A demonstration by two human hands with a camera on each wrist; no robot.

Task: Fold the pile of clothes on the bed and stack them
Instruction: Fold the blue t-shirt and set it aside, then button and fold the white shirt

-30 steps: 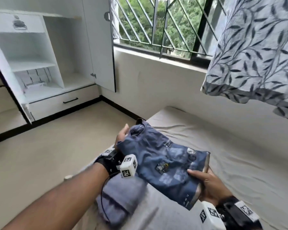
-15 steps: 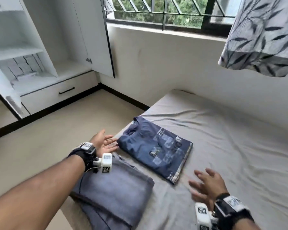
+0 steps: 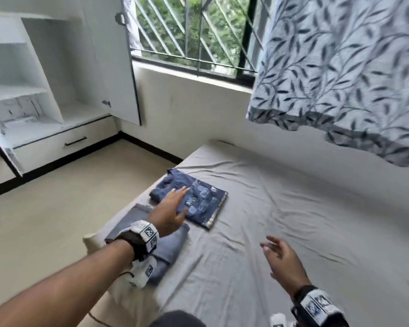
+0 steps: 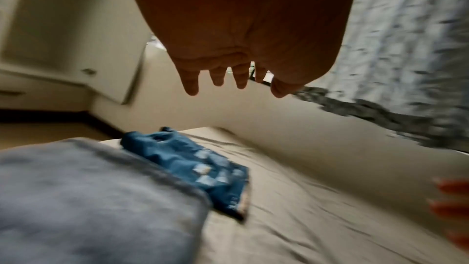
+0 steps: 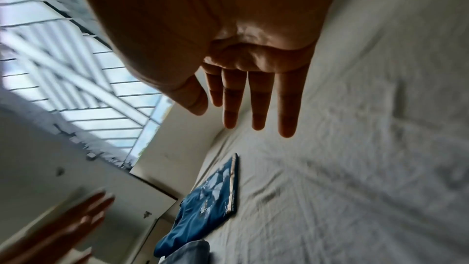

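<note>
A folded dark blue printed shirt (image 3: 198, 201) lies flat near the bed's left edge, also seen in the wrist views (image 4: 200, 168) (image 5: 210, 196). A folded grey-blue garment (image 3: 161, 246) (image 4: 83, 198) lies beside it, nearer me. My left hand (image 3: 172, 208) hovers over the blue shirt with fingers straight and spread, holding nothing; the left wrist view (image 4: 228, 79) shows it raised off the cloth. My right hand (image 3: 279, 253) (image 5: 243, 107) floats above the bare sheet to the right, fingers loose and empty.
The grey sheet of the bed (image 3: 293, 208) stretches right and back, wrinkled. A leaf-patterned curtain (image 3: 340, 67) hangs over the bed's far side below a barred window (image 3: 189, 31). A white wardrobe (image 3: 45, 90) stands open across the floor (image 3: 57, 220) on the left.
Both hands set the blue shirt down on the bed and let go. The left hand has since moved over the shirt; the right hand has drifted back over the sheet.
</note>
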